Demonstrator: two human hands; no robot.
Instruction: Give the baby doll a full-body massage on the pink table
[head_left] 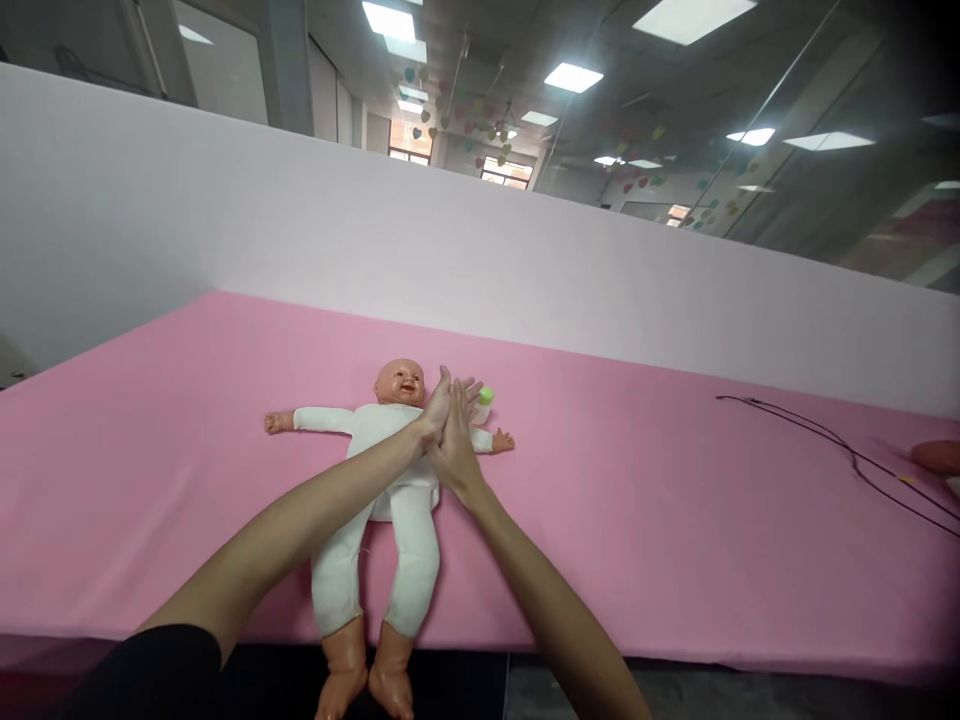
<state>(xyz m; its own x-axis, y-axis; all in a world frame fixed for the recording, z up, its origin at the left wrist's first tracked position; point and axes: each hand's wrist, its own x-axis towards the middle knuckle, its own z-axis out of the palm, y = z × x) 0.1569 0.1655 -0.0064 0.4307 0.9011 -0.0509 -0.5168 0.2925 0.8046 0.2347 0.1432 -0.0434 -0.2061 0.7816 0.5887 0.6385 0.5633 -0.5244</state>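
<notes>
A baby doll (395,438) with a cloth body lies on its back on the pink-covered table, arms spread and feet past the front edge. Over the doll's chest and one arm, my left hand (437,412) is turned palm up with its fingers stretched out. My right hand (456,447) rests flat against the left palm, its fingers straight too. Neither hand grips an object. Just beyond the fingertips is a small bottle with a bright green cap (487,395), its body partly hidden by my hands.
The pink cover (615,500) spreads over the wide table. A thin black cable (814,425) runs across its right side towards a partly visible skin-toned object (936,457) at the edge. A white partition (450,250) rises along the back, with glass above it.
</notes>
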